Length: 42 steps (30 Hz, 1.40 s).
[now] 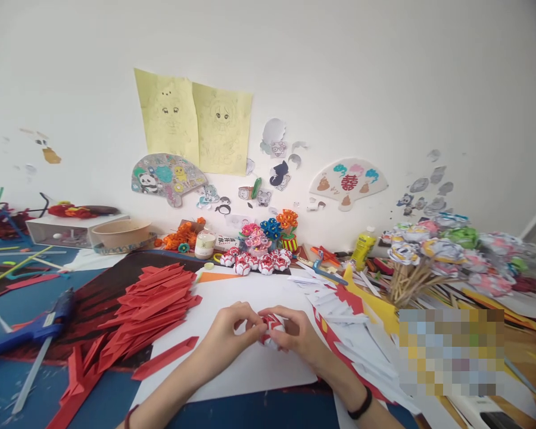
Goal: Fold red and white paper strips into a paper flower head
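Between my two hands, over a large white sheet (250, 372), is a small folded paper flower (274, 326) in red and white. My right hand (297, 330) grips it from the right, thumb in front and fingers behind. From the left, my left hand (239, 328) pinches at its edge with thumb and forefinger. To the left lies a heap of folded red paper strips (156, 298), with one single red strip (165, 357) on the sheet near my left forearm. Folded white paper strips (357, 333) spread out to the right. Similar red-and-white flowers (259, 262) sit in a row behind.
A blue glue gun (49, 325) lies at the left. Behind stand a beige bowl (120, 233), a lidded jar (204, 244) and a yellow bottle (363, 247). Paper flowers on stick stems (411, 268) lie at the right. A pixelated patch (451, 351) hides something at lower right.
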Tool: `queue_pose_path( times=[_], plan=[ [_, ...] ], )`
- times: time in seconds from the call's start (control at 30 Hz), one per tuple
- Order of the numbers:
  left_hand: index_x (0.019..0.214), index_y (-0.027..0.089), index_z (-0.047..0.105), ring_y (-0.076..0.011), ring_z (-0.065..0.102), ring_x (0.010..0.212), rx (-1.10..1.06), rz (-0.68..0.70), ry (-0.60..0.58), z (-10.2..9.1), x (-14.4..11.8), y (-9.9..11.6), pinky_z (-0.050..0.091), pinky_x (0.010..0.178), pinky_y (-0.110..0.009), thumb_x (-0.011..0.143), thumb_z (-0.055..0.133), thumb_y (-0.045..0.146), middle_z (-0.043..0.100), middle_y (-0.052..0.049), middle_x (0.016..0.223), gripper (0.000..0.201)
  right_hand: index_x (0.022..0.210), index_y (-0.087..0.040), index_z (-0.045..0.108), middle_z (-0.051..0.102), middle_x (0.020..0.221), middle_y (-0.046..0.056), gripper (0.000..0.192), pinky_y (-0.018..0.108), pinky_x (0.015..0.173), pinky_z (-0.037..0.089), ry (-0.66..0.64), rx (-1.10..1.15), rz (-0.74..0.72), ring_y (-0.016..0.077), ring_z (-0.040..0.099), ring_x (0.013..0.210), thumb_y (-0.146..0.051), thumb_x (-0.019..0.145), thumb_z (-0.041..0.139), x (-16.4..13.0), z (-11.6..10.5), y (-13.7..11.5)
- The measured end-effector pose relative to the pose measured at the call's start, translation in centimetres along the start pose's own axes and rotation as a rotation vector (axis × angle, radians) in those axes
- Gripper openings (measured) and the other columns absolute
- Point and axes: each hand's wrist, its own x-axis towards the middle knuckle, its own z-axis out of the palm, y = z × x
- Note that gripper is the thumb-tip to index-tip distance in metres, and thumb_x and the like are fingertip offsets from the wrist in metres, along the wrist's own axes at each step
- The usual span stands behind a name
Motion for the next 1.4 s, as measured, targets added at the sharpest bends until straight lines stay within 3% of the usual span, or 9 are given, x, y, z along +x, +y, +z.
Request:
queue_pose_path(
  times=[0.17,0.43,0.97,1.4],
  plan=[
    [0.072,0.021,0.069,-0.0155,0.056,0.075,0.124,-0.016,0.080,0.42,0.09,-0.42,0.034,0.076,-0.030,0.087,0.061,0.034,0.065,0.002,0.072,0.022,0.110,-0.017,0.069,0.066,0.096,0.007,0.042,0.019,0.050,0.042,-0.011,-0.006,0.003,0.0100,0.053,0.063,-0.042,0.076,0.072,-0.10,0.09,-0.12],
    [0.071,0.021,0.065,-0.0164,0.058,0.077,0.169,-0.012,0.109,0.47,-0.24,-0.23,0.031,0.082,-0.034,0.090,0.055,0.034,0.065,0.003,0.075,0.025,0.112,-0.018,0.068,0.066,0.095,0.006,0.043,0.019,0.050,0.042,-0.016,-0.027,0.001,0.0083,0.050,0.060,-0.043,0.077,0.071,-0.12,0.12,-0.25],
    [0.072,0.023,0.067,-0.0159,0.056,0.078,0.233,0.029,0.056,0.34,-0.06,0.30,0.029,0.078,-0.033,0.085,0.067,0.037,0.065,0.003,0.078,0.019,0.111,-0.018,0.069,0.066,0.092,0.005,0.043,0.019,0.050,0.043,-0.027,-0.045,-0.013,0.0071,0.049,0.056,-0.045,0.078,0.070,-0.21,0.06,-0.12],
    [0.081,0.020,0.058,-0.0159,0.051,0.079,0.352,0.251,0.052,0.30,-0.72,0.55,0.031,0.072,-0.032,0.097,0.048,0.030,0.060,0.000,0.083,0.021,0.115,-0.016,0.066,0.063,0.085,0.004,0.043,0.022,0.052,0.043,-0.061,-0.005,-0.014,0.0088,0.050,0.058,-0.047,0.085,0.063,-0.19,0.17,0.30]
  ],
)
